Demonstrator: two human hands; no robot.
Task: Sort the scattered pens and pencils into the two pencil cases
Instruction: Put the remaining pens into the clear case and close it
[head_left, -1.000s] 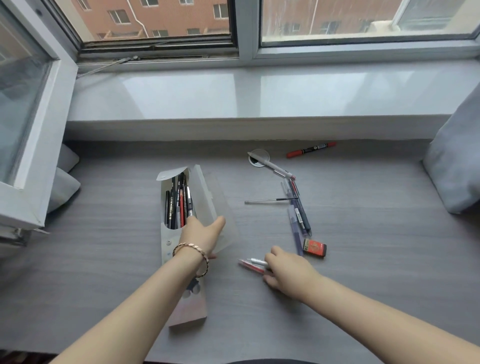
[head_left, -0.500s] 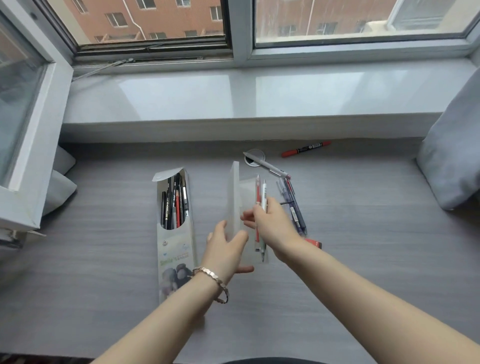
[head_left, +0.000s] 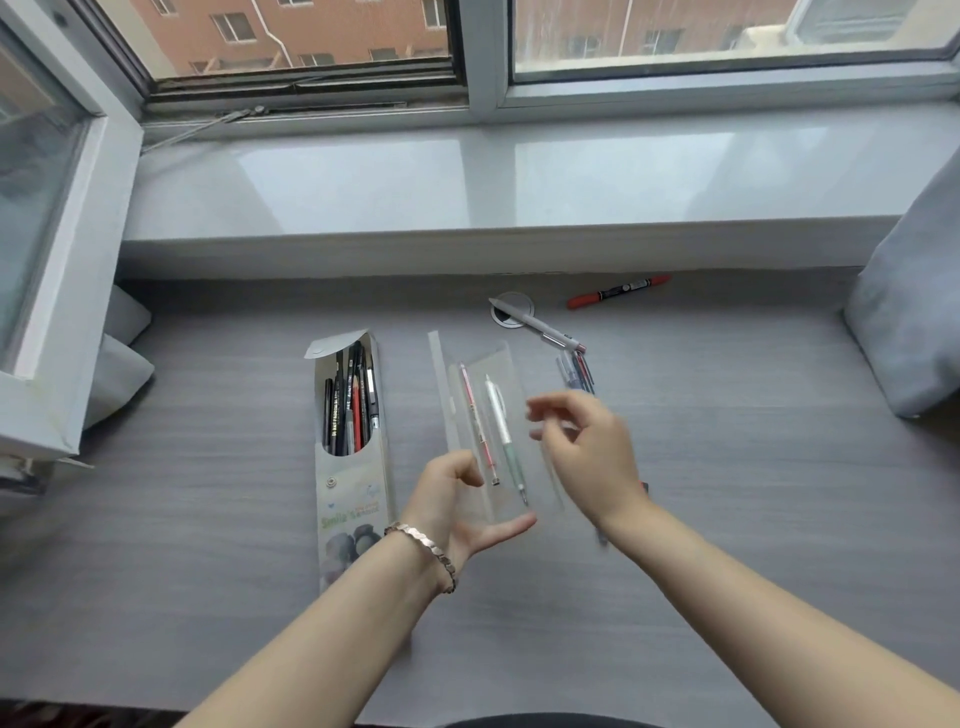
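Left hand (head_left: 467, 506) grips clear case (head_left: 506, 364) near end; right hand (head_left: 587, 457) slack, empty, nearer loose pens (head_left: 576, 371) just beyond; axes toward table (head_left: 753, 467) far edge.

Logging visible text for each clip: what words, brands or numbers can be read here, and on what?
"Smile's" (last letters uncertain): green print low on the printed pencil case.
White lettering along a black pencil in that case: too small to read.
Label on the red marker: blurred, unreadable.
Print on the pink pen in the clear case: unreadable.
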